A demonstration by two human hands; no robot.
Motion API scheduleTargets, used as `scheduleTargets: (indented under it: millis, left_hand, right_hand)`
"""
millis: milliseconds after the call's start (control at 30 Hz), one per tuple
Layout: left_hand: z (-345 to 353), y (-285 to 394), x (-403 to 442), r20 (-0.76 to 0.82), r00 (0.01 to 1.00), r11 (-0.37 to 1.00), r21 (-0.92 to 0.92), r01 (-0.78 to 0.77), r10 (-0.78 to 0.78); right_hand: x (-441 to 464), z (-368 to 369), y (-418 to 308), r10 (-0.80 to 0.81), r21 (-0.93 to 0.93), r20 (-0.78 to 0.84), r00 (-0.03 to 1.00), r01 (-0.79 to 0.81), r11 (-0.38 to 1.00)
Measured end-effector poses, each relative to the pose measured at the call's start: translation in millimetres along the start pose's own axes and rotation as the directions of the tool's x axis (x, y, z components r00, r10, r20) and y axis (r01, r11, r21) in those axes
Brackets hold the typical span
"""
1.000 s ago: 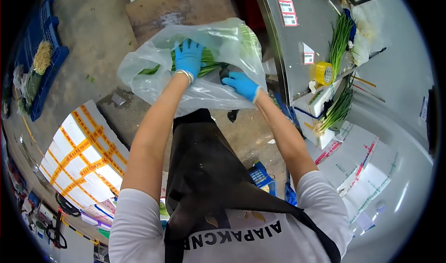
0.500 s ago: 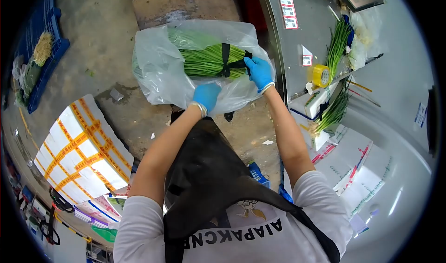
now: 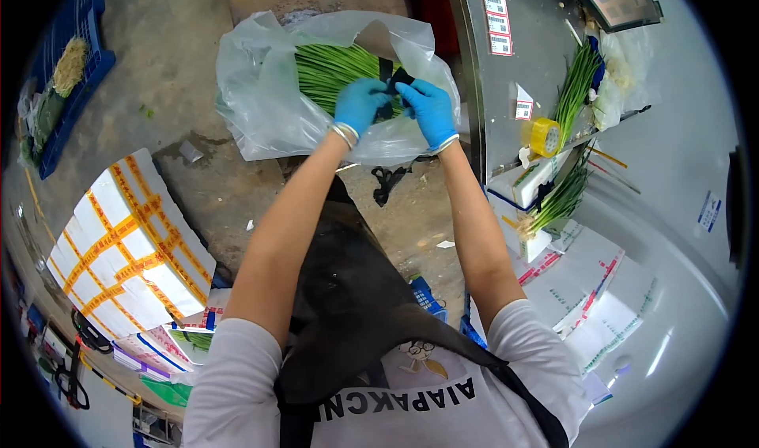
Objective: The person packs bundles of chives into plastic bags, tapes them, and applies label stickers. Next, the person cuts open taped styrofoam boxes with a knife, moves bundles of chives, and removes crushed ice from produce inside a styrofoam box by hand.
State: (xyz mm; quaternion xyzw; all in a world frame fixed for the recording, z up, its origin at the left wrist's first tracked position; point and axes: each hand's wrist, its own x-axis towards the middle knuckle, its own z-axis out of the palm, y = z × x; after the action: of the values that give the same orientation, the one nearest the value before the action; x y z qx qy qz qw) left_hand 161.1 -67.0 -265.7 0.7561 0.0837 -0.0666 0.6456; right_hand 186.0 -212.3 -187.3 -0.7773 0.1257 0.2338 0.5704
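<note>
A bundle of long thin green stalks (image 3: 336, 72), like chives or garlic shoots, lies inside an open clear plastic bag (image 3: 257, 92). Round one end of the bundle runs a black strap (image 3: 402, 77). My left hand (image 3: 360, 104), in a blue glove, rests over the stalks with its fingers pinched at the strap. From the other side, my right hand (image 3: 431, 114), also gloved in blue, grips the strap between thumb and fingers. The two hands' fingertips nearly meet there, and the strap's lower part is hidden by them.
At right, a metal table (image 3: 506, 76) carries yellow tape (image 3: 544, 136), labels (image 3: 496, 21) and loose green stalks (image 3: 575, 88). A taped white foam box (image 3: 130, 238) stands at left. A black strip (image 3: 387, 184) lies below the bag. A blue pallet (image 3: 75, 92) is far left.
My left hand has moved from the bag's near edge up onto the bundle, to the strap beside my right hand. The bag's near side now lies lower, exposing more stalks.
</note>
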Motion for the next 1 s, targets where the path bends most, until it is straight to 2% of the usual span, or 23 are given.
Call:
scheduleTargets:
  millis: [33,67,100,133,167,200,267,300,367,400,433,500,533,567,667,700,733,800,833,867,900,933,1000]
  left_hand:
    - [-3.9,-7.6,7.8,0.025,0.993,0.987,-0.101,0.121,-0.119]
    - [-12.4,-5.2,14.4,0.066,0.970,0.951,-0.194,0.242,-0.233]
    - [-15.4,-14.4,19.8,0.065,0.955,0.906,-0.302,0.296,-0.290]
    - [-20.6,-24.5,22.2,0.096,0.946,0.903,-0.281,0.325,-0.311]
    - [-25.5,-23.7,21.2,0.109,0.930,0.870,-0.329,0.366,-0.350]
    - [-27.5,-22.4,19.7,0.123,0.913,0.833,-0.377,0.406,-0.389]
    - [-24.8,-21.8,17.8,0.118,0.935,0.806,-0.480,0.348,-0.333]
    - [-22.0,-22.3,16.8,0.118,0.945,0.786,-0.528,0.321,-0.306]
    - [-14.7,-19.2,19.7,0.095,0.960,0.872,-0.403,0.279,-0.263]
    - [-12.4,-19.4,21.7,0.083,0.967,0.907,-0.337,0.253,-0.239]
    - [-9.9,-22.3,24.9,0.085,0.963,0.882,-0.389,0.267,-0.254]
    - [-12.8,-21.4,28.6,0.031,0.909,0.744,-0.564,0.359,-0.415]
    - [-14.7,-21.1,30.2,0.017,0.870,0.658,-0.646,0.386,-0.493]
    - [-17.0,-24.4,31.1,0.047,0.873,0.604,-0.703,0.374,-0.486]
    - [-17.2,-35.5,31.6,0.084,0.853,0.497,-0.782,0.377,-0.515]
    - [-15.9,-41.2,31.3,0.076,0.858,0.515,-0.772,0.373,-0.509]
    - [-12.8,-46.0,29.6,0.068,0.862,0.533,-0.760,0.371,-0.502]
    - [-10.5,-59.8,22.5,0.074,0.856,0.541,-0.746,0.388,-0.512]
    - [-11.6,-64.2,17.1,0.085,0.846,0.531,-0.744,0.405,-0.526]
    - [-12.3,-69.3,13.7,0.098,0.836,0.520,-0.742,0.423,-0.540]
    - [-12.6,-72.9,13.6,0.104,0.851,0.537,-0.735,0.414,-0.514]
    - [-12.1,-75.5,15.4,0.125,0.848,0.524,-0.737,0.426,-0.515]
    - [-19.1,-62.4,20.6,0.145,0.844,0.493,-0.756,0.431,-0.515]
  right_hand:
    - [1.9,-1.4,0.5,0.043,0.088,-0.038,0.998,-0.039,0.995]
    - [8.3,-3.9,11.5,-0.019,0.039,-0.018,1.000,0.019,0.999]
    - [16.4,-5.2,25.7,-0.079,-0.006,0.002,0.997,0.079,0.997]
    - [23.8,-7.8,39.0,-0.140,-0.047,0.022,0.990,0.140,0.989]
    - [17.3,-4.3,27.1,-0.081,-0.126,0.069,0.994,0.089,0.988]
    - [16.5,0.9,28.3,-0.088,-0.039,0.071,0.994,0.091,0.995]
    - [20.4,9.5,34.5,-0.229,-0.450,0.038,0.973,0.221,0.865]
    - [21.3,14.6,37.1,-0.253,-0.525,0.028,0.967,0.230,0.820]
    - [25.8,20.2,39.0,-0.303,-0.665,0.015,0.953,0.236,0.709]
    - [31.1,16.9,47.9,-0.244,-0.508,-0.042,0.969,0.189,0.840]
    - [37.5,12.6,62.5,-0.174,-0.329,-0.085,0.981,0.137,0.934]
    - [36.9,4.8,66.7,-0.027,0.045,-0.114,0.993,0.032,0.998]
    - [35.6,1.1,69.2,-0.027,0.084,-0.107,0.994,0.036,0.996]
    - [33.9,-1.5,69.4,-0.028,0.121,-0.099,0.995,0.040,0.992]
    - [28.4,1.0,69.2,-0.023,0.161,-0.091,0.996,0.038,0.986]
    - [27.4,5.0,66.0,-0.023,0.162,-0.086,0.996,0.037,0.986]
    - [25.9,5.5,61.9,0.022,0.406,-0.091,0.996,0.017,0.914]
    - [14.8,6.5,15.2,0.112,0.802,-0.068,0.991,-0.013,0.598]
    - [20.6,-4.4,2.3,-0.118,0.705,-0.074,0.990,0.136,0.696]
    - [26.1,-13.8,-10.8,-0.342,0.598,-0.047,0.939,0.300,0.743]
    - [16.6,-12.9,-32.0,-0.333,0.298,0.009,0.943,0.316,0.901]
    - [18.9,-7.6,-24.9,-0.369,0.286,0.024,0.929,0.347,0.893]
    - [4.4,-4.0,-47.6,-0.233,0.129,0.049,0.971,0.225,0.966]
